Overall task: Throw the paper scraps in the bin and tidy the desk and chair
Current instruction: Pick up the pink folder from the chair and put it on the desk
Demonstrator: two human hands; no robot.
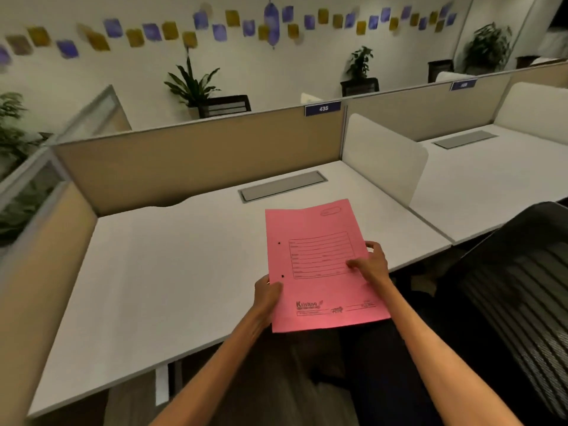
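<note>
A pink paper file folder (319, 265) with a printed form on its cover is held over the front edge of the white desk (172, 272). My left hand (266, 298) grips its lower left edge, thumb on top. My right hand (370, 265) holds its right edge, fingers lying across the cover. A black mesh office chair (522, 302) stands to the right, its back turned toward me. I see no paper scraps and no bin.
A grey cable hatch (282, 186) is set into the desk near the tan partition (199, 161). A white divider (384, 161) separates the neighbouring desk (491, 173) on the right. Potted plants (190, 81) stand beyond the partition.
</note>
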